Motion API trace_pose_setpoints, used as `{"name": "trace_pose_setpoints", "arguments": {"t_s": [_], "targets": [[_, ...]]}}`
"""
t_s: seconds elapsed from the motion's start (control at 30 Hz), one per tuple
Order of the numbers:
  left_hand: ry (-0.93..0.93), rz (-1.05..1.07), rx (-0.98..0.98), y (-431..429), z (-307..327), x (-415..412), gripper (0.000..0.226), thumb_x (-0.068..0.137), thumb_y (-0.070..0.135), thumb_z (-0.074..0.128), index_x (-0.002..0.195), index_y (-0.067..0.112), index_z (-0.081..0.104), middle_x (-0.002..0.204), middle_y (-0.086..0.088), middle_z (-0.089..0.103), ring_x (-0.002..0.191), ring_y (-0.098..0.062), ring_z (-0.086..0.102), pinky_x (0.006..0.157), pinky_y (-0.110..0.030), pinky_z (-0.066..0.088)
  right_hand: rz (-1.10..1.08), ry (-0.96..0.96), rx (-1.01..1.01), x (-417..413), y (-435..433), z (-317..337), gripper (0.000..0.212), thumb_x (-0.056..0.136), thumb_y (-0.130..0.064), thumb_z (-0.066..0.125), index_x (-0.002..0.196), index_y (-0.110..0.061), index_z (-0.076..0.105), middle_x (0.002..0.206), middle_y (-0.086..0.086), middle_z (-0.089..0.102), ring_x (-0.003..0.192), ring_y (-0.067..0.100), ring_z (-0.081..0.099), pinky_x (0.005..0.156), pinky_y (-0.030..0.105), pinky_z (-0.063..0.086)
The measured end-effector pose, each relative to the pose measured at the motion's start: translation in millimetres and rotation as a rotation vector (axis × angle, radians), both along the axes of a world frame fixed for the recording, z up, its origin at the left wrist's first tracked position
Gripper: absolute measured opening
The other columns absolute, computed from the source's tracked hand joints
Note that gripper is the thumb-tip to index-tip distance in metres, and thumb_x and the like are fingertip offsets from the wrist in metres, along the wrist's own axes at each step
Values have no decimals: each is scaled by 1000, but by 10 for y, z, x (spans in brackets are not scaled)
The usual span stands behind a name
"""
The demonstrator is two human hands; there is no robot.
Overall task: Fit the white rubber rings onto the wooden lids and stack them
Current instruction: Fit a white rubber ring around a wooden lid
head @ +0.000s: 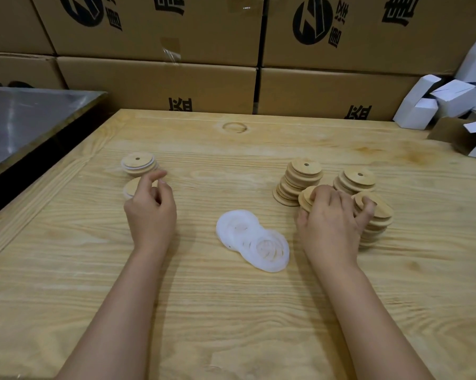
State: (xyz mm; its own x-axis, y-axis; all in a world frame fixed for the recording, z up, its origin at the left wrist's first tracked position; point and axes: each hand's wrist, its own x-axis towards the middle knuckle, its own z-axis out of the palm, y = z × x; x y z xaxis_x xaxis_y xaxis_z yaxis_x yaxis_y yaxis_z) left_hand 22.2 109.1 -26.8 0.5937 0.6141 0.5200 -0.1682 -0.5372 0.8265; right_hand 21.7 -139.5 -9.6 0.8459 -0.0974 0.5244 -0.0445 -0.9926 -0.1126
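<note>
Cartons (154, 80) back the bench (231, 311); rings (251, 239) lie at centre, just beside the right hand (330, 223), which grips a lid (306, 196) at the right stacks (302, 176); the left hand (151, 212) hovers loosely curled, empty.

Rings (251, 241) piled; lids (304, 176) stacked, left seemingly ringed.

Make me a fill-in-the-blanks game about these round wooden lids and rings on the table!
1. The rubber rings piled between the hands are coloured ____.
2. The left hand hovers by the finished lids, which already wear ____.
3. The right hand grips bare lids made of ____.
4. The boxes behind the table are made of ____.
Missing words: white, rings, wood, cardboard.
</note>
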Motion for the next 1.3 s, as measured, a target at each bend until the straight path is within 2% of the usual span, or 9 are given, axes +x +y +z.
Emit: {"name": "trace_pose_setpoints", "arguments": {"t_s": [0.17,0.27,0.43,0.5,0.63,0.9,1.07,1.2,1.3], "targets": [[-66,-18,58,-141,47,-21,23,88,17,45,96,13,65,47,-10,44,45,-24,40,55,-32,36,114,-237,99,-6,6,8,25,68,-1,68,93,-1,62,76,14,66,80,32,63,96,46,29],[-89,-105,28,-251,84,-34,22,86,17,46,95,15,66,49,-16,43,48,-33,42,55,-39,39,222,-348,141,-9,16,29,18,73,1,65,91,1,64,67,10,64,69,29,63,95,45,37],[-60,-290,-86,-462,112,-58,15,85,23,51,84,31,63,48,-12,47,47,-25,46,52,-31,37,580,-497,136,-60,126,51,20,68,8,68,87,3,68,91,11,72,84,27,69,84,43,50],[-11,-436,-193,-535,121,-53,12,84,28,52,84,30,64,45,0,50,40,-12,43,47,-23,35,690,-499,129,-87,183,49,19,68,8,68,87,4,69,98,12,71,89,29,68,81,41,49],[49,-673,-411,-624,158,-54,21,84,36,53,97,23,64,50,1,59,33,-12,42,40,-16,34,803,-491,85,-139,306,20,13,76,3,65,88,1,70,97,14,68,90,30,65,78,38,47],[100,-801,-567,-664,164,-65,22,89,-1,56,105,13,63,52,5,57,53,-6,56,46,-20,47,787,-460,98,-134,335,-32,15,77,0,66,91,-4,72,94,15,66,87,31,64,74,38,50],[118,-748,-601,-688,155,-41,29,91,0,55,111,20,61,67,-3,62,65,-11,64,50,-26,54,748,-308,177,-130,333,-31,22,76,-9,73,97,-5,69,107,19,61,102,34,58,85,41,47],[122,-685,-629,-647,140,-6,22,92,6,56,106,21,64,94,-7,63,72,-7,67,56,-27,57,649,-41,401,-116,240,0,11,79,-16,72,82,-9,63,83,2,60,81,22,56,72,40,47],[144,-714,-645,-634,132,-4,19,91,6,58,102,19,66,113,-14,61,82,-10,68,60,-28,58,612,203,356,-93,190,-14,6,81,-19,63,84,-13,65,85,-3,59,87,19,55,75,38,46]]}}
